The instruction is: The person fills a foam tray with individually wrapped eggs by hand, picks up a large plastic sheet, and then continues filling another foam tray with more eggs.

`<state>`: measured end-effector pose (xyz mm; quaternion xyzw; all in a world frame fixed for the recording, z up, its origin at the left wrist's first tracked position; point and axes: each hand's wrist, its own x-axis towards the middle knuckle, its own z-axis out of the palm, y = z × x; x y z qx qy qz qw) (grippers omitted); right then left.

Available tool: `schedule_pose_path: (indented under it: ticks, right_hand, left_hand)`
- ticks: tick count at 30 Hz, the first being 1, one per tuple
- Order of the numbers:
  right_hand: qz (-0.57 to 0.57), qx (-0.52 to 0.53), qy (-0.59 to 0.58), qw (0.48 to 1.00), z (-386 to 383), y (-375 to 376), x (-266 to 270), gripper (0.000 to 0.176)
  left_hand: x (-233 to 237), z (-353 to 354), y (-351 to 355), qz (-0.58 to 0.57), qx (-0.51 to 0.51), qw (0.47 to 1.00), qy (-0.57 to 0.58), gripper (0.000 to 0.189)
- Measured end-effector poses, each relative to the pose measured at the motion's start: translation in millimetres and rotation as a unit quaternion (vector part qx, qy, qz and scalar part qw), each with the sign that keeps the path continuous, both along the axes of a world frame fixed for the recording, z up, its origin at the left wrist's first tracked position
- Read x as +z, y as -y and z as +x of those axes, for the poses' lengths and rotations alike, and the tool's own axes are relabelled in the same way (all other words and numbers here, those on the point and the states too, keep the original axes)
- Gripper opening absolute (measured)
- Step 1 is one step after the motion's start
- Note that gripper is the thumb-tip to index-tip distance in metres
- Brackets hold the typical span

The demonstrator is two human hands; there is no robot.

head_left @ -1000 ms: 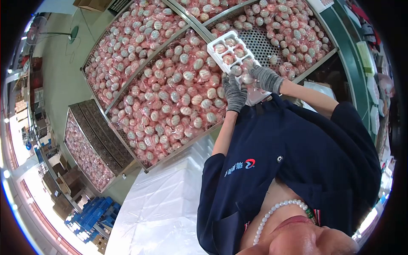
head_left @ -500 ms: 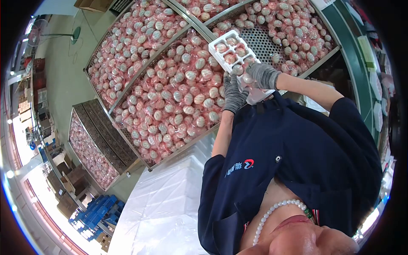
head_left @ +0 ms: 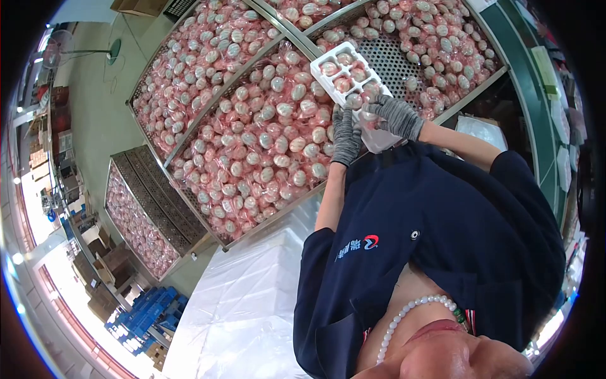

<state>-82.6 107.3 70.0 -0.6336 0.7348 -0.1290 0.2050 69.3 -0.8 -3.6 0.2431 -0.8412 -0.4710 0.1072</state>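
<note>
A white foam tray (head_left: 331,89) with square wells lies lengthwise in front of my body. Its far wells hold eggs (head_left: 343,84) wrapped in clear, pink-tinted film. My left hand (head_left: 346,138), in a grey knitted glove, grips the tray's left side near its close end. On the right, my right hand (head_left: 396,117) wears a matching glove. Its fingers curl over the near wells and close on a wrapped egg (head_left: 372,105), partly hidden by them. Shiny clear film or plastic (head_left: 380,140) shows at the tray's near end, below the hands.
Large metal bins (head_left: 222,107) full of wrapped eggs stand ahead and to the left. Perforated metal floor (head_left: 382,63) shows in the right bin. White sheeting (head_left: 243,297) covers a surface at lower left. A green-edged table or conveyor (head_left: 536,114) runs along the right.
My right hand has shifted slightly right and toward my body, its fingers lying differently over the near wells. My left hand and the tray stay almost in place.
</note>
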Motion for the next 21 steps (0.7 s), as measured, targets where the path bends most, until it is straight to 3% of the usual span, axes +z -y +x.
schedule_pose_path:
  ticks: [6,10,12,13,16,21]
  right_hand:
    - [-0.031,-0.171,0.004,0.985,12.8,-4.1,-2.6,0.056]
    - [-0.047,-0.168,-0.066,0.982,19.3,6.5,-6.4,0.049]
    - [0.063,-0.113,-0.025,0.991,20.1,16.4,18.7,0.039]
    - [-0.028,-0.112,-0.02,0.993,19.3,14.2,16.6,0.03]
    - [0.05,-0.115,0.019,0.992,8.6,22.2,7.5,0.035]
    - [0.071,-0.064,0.045,0.994,-2.0,36.0,0.2,0.035]
  left_hand:
    - [20.4,-3.3,-2.1,-0.012,-0.01,1.0,0.022,0.076]
    - [4.2,-7.8,-9.9,-0.041,0.033,0.999,0.0,0.076]
    - [-1.8,-9.6,-12.6,-0.031,0.047,0.998,-0.02,0.074]
    - [0.5,-10.2,-14.0,-0.018,0.065,0.997,-0.038,0.072]
    - [5.3,-10.0,-20.0,-0.003,0.069,0.998,-0.016,0.069]
    - [-17.4,-9.4,-14.9,0.045,0.07,0.995,-0.046,0.068]
